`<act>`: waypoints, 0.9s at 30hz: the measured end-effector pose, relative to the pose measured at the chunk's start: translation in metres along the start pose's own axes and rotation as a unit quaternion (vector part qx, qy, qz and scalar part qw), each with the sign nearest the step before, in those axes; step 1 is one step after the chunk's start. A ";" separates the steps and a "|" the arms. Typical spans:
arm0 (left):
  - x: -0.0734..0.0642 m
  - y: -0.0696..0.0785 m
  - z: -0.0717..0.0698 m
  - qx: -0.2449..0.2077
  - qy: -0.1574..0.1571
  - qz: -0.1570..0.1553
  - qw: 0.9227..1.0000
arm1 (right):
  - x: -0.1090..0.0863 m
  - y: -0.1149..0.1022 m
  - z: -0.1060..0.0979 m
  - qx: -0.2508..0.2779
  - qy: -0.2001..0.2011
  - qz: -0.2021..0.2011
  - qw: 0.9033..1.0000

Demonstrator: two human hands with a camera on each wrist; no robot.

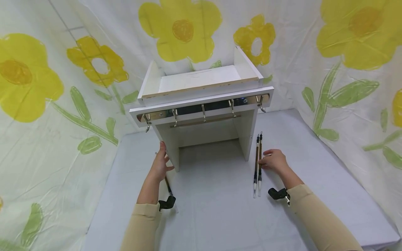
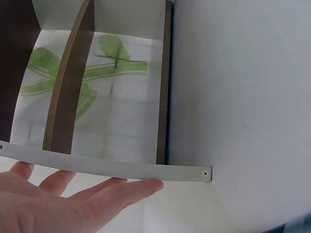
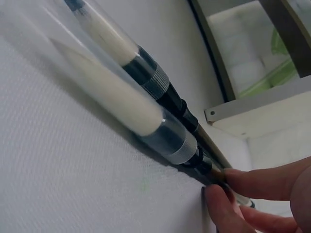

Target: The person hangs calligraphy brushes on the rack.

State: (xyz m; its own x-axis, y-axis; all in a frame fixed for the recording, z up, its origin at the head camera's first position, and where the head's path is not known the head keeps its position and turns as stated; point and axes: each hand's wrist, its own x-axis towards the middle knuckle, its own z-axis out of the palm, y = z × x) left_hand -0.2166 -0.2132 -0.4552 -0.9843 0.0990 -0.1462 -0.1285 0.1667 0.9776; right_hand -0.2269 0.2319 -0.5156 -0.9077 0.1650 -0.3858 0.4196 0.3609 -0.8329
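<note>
Far left: white floral curtain [image 1: 50, 150], thin, creased and slightly glossy, printed with brushy yellow blooms and green leaves, continuing behind everything to far right. Next, on a pale, finely woven cloth [image 1: 216, 209]: a calligraphy brush [image 1: 168, 185], slim and dark-handled, clear tubular cap at near end, loop at far end, partly hidden by the left hand [image 1: 159, 167]. On that hand, fingers spread and nearly straight, resting against the outer face of a side panel, clamped on nothing. At centre, upright on the cloth: white board shelf [image 1: 201, 94], boxy, open-fronted, raw brown edging chipped along the upper tray, brown slat inside. Across its front, polished metal strip [image 1: 188, 110] with five curved double hooks [image 1: 203, 113]. Just right of the shelf: two calligraphy brushes lying side by side, cream cone-shaped bristles under clear caps, ribbed metallic collars. Left brush [image 1: 256, 160] untouched; right brush [image 1: 260, 174] pinched between thumb and fingertips of the right hand [image 1: 275, 161]. Hands well apart.
</note>
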 end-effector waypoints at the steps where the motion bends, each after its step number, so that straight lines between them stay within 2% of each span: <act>1: 0.000 0.000 0.000 0.000 -0.001 0.000 1.000 | 0.000 0.000 0.000 -0.001 0.001 0.002 1.000; 20: -0.001 -0.001 0.001 -0.005 0.005 0.001 1.000 | -0.003 -0.005 0.003 -0.059 0.015 -0.019 0.998; 27: 0.000 0.001 0.002 -0.002 0.006 -0.005 1.000 | -0.006 -0.003 -0.001 -0.043 -0.005 -0.008 0.999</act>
State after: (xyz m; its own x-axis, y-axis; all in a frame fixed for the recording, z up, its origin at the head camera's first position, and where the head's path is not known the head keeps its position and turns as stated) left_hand -0.2167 -0.2113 -0.4543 -0.9843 0.0845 -0.1548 -0.1394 0.1646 0.9765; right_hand -0.2232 0.2304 -0.5105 -0.9142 0.1502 -0.3763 0.4026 0.4415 -0.8019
